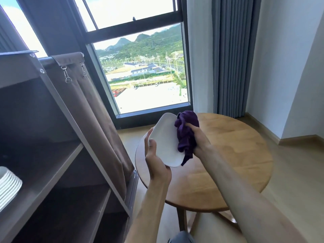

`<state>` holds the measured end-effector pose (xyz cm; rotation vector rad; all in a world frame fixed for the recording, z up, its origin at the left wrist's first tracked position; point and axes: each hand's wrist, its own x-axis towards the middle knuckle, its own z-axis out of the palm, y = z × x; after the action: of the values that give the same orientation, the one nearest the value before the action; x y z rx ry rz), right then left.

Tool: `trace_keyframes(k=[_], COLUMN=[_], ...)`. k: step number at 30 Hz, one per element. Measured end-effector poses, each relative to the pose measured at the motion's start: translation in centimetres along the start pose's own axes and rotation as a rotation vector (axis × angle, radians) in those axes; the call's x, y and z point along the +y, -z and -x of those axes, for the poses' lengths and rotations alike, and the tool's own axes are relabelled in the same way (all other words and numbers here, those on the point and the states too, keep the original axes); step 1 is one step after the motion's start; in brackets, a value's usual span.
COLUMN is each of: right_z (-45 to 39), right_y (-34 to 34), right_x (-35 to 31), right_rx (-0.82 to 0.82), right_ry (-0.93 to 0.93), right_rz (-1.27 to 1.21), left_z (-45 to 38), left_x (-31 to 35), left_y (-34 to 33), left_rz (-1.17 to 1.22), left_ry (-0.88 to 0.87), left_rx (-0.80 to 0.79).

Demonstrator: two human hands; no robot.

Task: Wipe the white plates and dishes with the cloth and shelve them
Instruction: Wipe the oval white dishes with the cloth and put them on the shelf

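Observation:
A white oblong dish (165, 140) is held tilted above the near left edge of the round wooden table (228, 163). My left hand (156, 160) grips the dish's left rim from below, thumb on top. My right hand (199, 139) is closed around a bunched purple cloth (186, 135), which is pressed against the dish's right side. A stack of white plates (8, 185) rests on a shelf of the brown cart (57, 172) at the far left, partly cut off by the frame edge.
The cart's shelves stand open to my left, with a brown fabric cover (87, 102) hanging on its side. A tall window (140, 67) and a grey curtain (233, 55) lie beyond the table. Pale wood floor (289, 172) surrounds it.

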<state>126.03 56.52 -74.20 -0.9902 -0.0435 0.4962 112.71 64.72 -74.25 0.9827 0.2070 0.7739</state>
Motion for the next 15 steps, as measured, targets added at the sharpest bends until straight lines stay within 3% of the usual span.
trace_keyframes(k=[4,8,12,15], right_z=[0.9,1.8,1.7,1.9], right_y=[-1.0,-0.3,2.2,2.5], right_x=[1.5,2.7,1.0,-1.9], right_rx=[0.074,0.104,0.145,-0.152], right_ry=[-0.029,-0.08,0.089,0.237], right_rz=[-0.197,-0.152,0.154,0.521], left_z=[1.0,1.3,-1.8,-5.6], left_x=[-1.4,-2.4,0.1,3.3], left_y=[-1.7,-1.8,0.8,1.1], left_rz=[0.075,-0.019,-0.385,-0.525], left_ry=[-0.005,-0.008,0.129,0.279], left_rx=[0.071,0.033,-0.07,-0.257])
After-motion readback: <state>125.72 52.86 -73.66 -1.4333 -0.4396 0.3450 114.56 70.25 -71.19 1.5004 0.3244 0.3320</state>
